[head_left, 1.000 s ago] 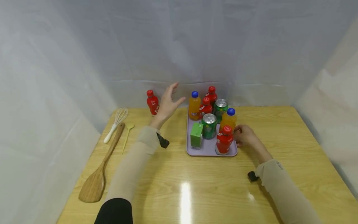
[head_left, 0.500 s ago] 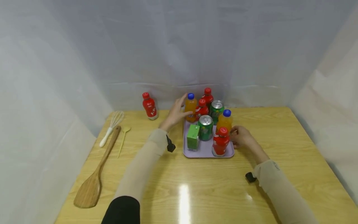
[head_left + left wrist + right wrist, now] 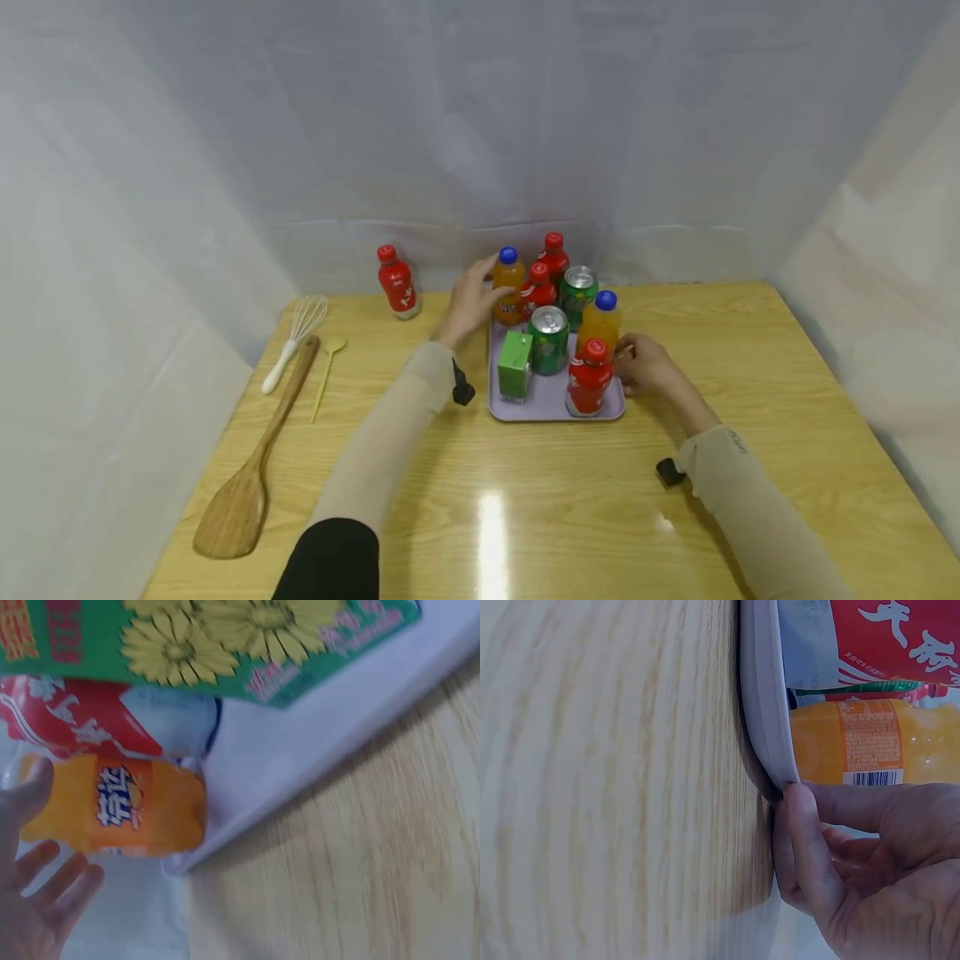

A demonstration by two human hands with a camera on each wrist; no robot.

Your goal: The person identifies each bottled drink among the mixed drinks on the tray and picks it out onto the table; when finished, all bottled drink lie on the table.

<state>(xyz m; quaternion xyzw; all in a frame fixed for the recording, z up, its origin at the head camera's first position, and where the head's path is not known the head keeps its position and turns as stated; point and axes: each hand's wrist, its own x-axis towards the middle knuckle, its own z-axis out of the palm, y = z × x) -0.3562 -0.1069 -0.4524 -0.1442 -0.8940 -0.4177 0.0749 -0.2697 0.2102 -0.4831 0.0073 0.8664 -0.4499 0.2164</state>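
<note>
My left hand is around an orange soda bottle with a blue cap, thumb on one side and fingers on the other. In the left wrist view the fingers are spread, with a small gap to the bottle. That bottle stands at the back left corner of a lilac tray. At the tray's right side, my right hand grips the rim between thumb and curled fingers. Also on the tray are a green carton, two green cans, several red bottles and a second orange bottle.
A red bottle stands by itself at the table's back left. To the left lie a whisk, a small yellow spoon and a wooden turner. A white sheet hangs behind the table.
My left hand has moved right from beside the lone red bottle to the orange soda bottle on the tray. The right hand stays at the tray's edge. The head view has shifted slightly.
</note>
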